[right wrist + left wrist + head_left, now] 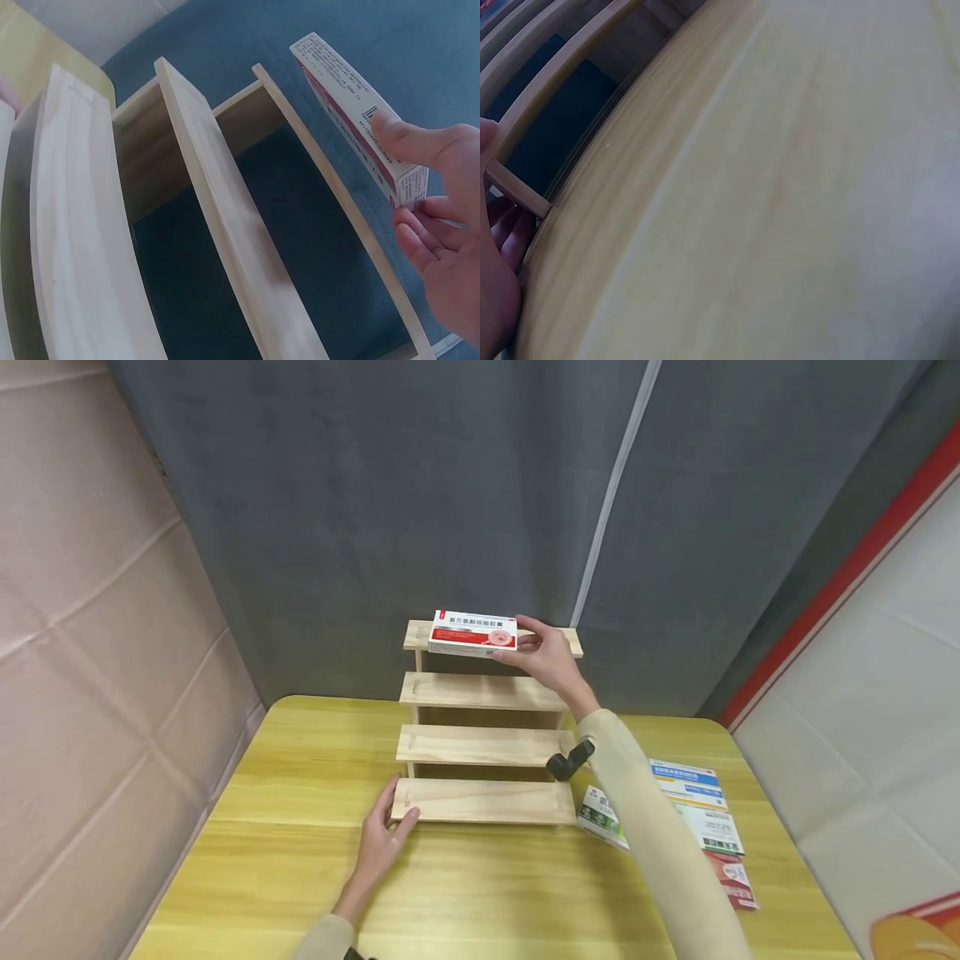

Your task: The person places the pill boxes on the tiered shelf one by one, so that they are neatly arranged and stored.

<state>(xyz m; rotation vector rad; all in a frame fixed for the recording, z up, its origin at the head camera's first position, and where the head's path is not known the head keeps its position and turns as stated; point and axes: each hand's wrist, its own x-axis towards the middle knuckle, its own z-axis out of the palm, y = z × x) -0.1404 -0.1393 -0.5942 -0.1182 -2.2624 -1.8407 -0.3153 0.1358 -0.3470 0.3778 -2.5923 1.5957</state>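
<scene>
A tiered wooden rack [483,747] stands at the middle of the table's back part. My right hand [551,657] pinches the right end of a red and white medicine box [474,633] over the top shelf. In the right wrist view, thumb and fingers hold the medicine box [349,112] above the top shelf board [337,195]. My left hand [381,837] grips the left end of the lowest shelf [483,801], thumb on its front edge. Part of that left hand [499,277] shows at the left wrist view's edge, by the rack's leg [519,189].
Right of the rack lie several medicine boxes: a green and white one [602,817] partly behind my sleeve, a blue and white one [686,782] and a red one [731,881]. A grey curtain [420,510] hangs directly behind the rack and table [300,760].
</scene>
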